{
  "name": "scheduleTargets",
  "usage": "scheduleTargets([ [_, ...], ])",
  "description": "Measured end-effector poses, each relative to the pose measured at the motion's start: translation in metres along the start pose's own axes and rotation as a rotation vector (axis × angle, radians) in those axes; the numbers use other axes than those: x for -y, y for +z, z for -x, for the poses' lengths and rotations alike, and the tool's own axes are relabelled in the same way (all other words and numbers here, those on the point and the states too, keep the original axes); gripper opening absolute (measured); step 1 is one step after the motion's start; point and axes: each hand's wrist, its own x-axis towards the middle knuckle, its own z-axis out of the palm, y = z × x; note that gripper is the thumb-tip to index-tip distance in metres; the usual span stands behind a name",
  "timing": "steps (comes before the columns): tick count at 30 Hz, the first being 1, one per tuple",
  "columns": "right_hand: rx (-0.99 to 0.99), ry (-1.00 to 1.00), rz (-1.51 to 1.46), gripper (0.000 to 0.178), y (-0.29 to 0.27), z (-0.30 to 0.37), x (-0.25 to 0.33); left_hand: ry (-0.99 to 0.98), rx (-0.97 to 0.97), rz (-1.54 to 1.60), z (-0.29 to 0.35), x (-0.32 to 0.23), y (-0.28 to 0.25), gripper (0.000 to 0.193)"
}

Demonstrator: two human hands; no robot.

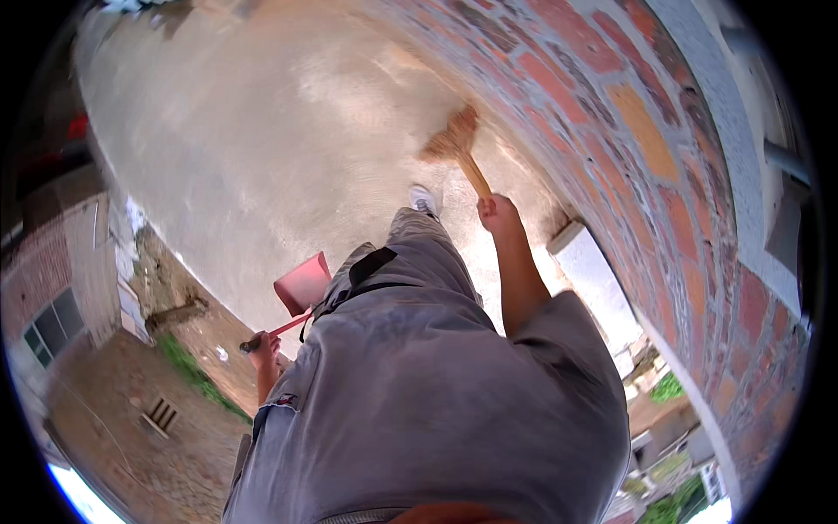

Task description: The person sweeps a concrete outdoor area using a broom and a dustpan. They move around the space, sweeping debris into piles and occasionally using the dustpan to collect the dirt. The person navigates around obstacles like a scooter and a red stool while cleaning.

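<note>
A straw hand broom (452, 141) with brown bristles fanned out is gripped by my right hand (496, 212), which closes round its pale handle. The bristles are at the concrete floor close to the foot of the brick wall; whether they touch it I cannot tell. Down at my left side, my left hand (264, 348) is wrapped round the dark-ended handle of a red dustpan (303, 284). The pan hangs beside my left leg, its long thin handle tilted. Nothing that I can make out lies in the pan.
The brick wall (611, 113) runs along my right. Concrete floor (227, 131) stretches ahead and left, ending at an edge above lower dirt ground (131, 410). A white slab-like block (598, 279) stands by the wall on the right. One grey-white shoe (424, 199) shows below me.
</note>
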Motion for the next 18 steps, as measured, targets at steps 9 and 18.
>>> scheduleTargets([
  [9,-0.059,0.03,0.022,0.013,-0.014,0.164,-0.001,0.025,0.157,-0.293,-0.024,-0.113,0.105,0.021],
  [18,0.189,0.235,-0.083,0.014,0.043,0.089,-0.019,0.272,0.253,-0.224,-0.034,-0.172,0.148,0.018],
])
